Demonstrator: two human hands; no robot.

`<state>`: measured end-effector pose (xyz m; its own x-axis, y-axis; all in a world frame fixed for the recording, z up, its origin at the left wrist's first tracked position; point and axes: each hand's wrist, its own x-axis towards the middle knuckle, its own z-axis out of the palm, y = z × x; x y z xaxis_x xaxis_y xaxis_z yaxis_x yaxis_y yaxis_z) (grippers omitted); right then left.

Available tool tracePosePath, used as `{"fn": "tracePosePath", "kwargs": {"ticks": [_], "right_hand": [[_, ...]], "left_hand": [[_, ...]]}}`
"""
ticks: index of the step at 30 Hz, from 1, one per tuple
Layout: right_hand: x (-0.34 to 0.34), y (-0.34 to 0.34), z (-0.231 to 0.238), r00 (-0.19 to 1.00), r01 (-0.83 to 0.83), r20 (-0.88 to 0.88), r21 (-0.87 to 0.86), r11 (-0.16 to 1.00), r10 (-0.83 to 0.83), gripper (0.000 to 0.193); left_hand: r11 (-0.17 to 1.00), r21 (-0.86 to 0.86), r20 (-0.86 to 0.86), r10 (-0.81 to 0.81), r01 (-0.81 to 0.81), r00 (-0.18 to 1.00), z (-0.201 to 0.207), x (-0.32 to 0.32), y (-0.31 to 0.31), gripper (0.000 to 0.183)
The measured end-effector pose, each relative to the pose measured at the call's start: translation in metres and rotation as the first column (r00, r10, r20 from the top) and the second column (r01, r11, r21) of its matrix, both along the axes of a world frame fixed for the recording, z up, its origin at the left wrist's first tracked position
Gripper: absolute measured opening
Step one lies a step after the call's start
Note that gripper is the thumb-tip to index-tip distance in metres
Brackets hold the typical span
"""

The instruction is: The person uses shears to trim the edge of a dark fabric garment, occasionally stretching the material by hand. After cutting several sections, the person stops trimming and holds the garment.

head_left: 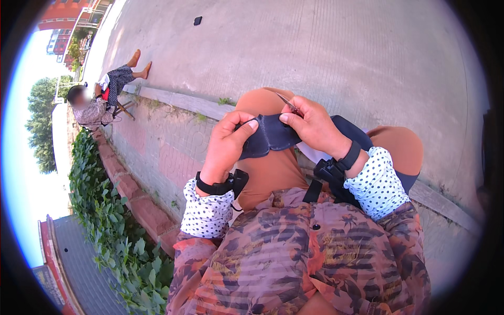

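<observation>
Over my lap I hold a dark navy piece of cloth stretched between both hands, with a seam running down its middle. My left hand pinches its left end, thumb on top. At the upper right edge, the thumb and forefinger of my right hand press on the cloth. A small pointed metal tool, like scissors, also sticks out from my right hand, its tip toward the upper left; its rear part is hidden in the palm. More dark navy cloth lies over my lap by the right wrist.
A person sits at the far left beside a low brick border with leafy plants. A pale stone kerb runs beneath my knees. On the concrete pavement lies a small black object. Dark straps circle both wrists.
</observation>
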<state>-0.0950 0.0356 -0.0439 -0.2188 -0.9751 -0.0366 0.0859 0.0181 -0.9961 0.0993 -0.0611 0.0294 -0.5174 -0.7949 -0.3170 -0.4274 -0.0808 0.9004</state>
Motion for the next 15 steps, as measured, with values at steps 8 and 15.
{"fn": "tracePosePath", "kwargs": {"ticks": [8,15], "right_hand": [[-0.003,0.0,0.0,0.997,-0.003,-0.075,-0.071,0.997,-0.003,0.019],[0.0,0.018,0.042,0.986,0.024,0.169,-0.09,0.996,-0.008,0.039]], "left_hand": [[0.988,0.149,-0.031,0.034,-0.029,0.999,0.014,-0.01,0.003,0.008],[0.987,0.16,-0.03,0.025,-0.02,0.999,0.014,-0.009,-0.002,0.009]]}}
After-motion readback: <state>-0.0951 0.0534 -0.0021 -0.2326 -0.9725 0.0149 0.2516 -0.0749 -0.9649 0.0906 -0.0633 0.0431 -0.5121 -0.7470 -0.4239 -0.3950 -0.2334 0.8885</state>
